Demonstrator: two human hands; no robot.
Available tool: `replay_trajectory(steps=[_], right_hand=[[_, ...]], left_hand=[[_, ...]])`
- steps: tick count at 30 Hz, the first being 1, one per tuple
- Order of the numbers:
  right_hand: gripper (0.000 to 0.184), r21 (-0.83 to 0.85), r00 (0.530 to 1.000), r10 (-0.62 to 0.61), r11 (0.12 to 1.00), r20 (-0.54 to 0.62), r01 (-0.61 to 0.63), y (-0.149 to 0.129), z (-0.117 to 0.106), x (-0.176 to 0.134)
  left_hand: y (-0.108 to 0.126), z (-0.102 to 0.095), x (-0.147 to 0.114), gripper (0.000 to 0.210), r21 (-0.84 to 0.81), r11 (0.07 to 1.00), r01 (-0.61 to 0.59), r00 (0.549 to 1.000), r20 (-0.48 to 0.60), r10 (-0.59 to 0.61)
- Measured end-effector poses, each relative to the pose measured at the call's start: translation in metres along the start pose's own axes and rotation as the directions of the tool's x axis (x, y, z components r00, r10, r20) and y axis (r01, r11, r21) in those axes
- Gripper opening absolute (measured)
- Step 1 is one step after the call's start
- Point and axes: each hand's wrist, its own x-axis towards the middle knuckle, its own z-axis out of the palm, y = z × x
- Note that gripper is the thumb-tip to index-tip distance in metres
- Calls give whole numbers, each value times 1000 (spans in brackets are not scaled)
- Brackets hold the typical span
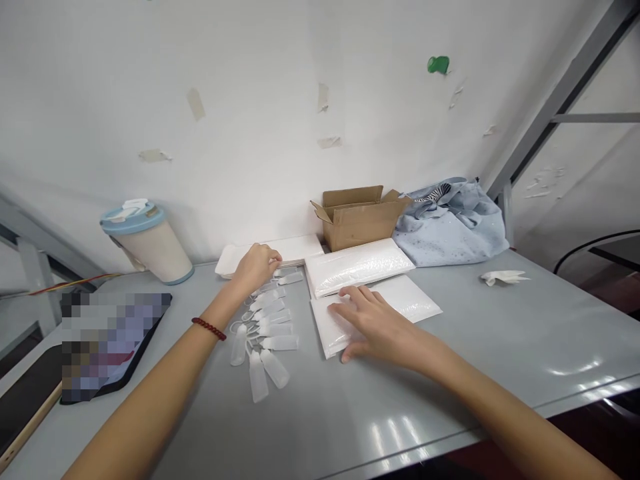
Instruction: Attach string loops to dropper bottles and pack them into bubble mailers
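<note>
My left hand [257, 265], with a red bead bracelet on its wrist, is closed in a pinch at the far end of a cluster of translucent plastic tags [273, 325] with thin loops. What its fingertips hold is hidden. Just behind it lies a stack of white envelopes or cards [303, 248]. My right hand [373, 321] rests with fingers apart over the left part of a white bubble mailer [414, 300], palm down. Another white bubble mailer [360, 265] partly overlaps it on the far side.
An open cardboard box [365, 223] and a light blue cloth bag [450, 233] stand against the wall. At left are a tumbler [150, 243], a device with a blurred screen [115, 347] and a dark phone-like device [27, 393]. Crumpled tissue [504, 277] lies right on the grey table [510, 340].
</note>
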Motion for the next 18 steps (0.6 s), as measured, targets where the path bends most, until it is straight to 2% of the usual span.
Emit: replay_trajectory(steps=[5,10,14,18], right_hand=[[54,-3,1000,-13,1000,-15,13,0,0,-1],[51,2,1000,-12,1000,-25,12,-1,0,-1],[52,15,998,-7,1000,-63,8,-2,-3,0],[44,25,986,-21,999,-164,26,-9,-13,-3]], left_hand=[[1,-2,0,27,-58,996,68,995,-73,-73],[-3,-6,0,26,-91,990,108,971,-203,-125],[4,-13,-6,23,-88,996,20,946,-321,-48],[21,-16,-30,20,-69,989,-130,922,-376,95]])
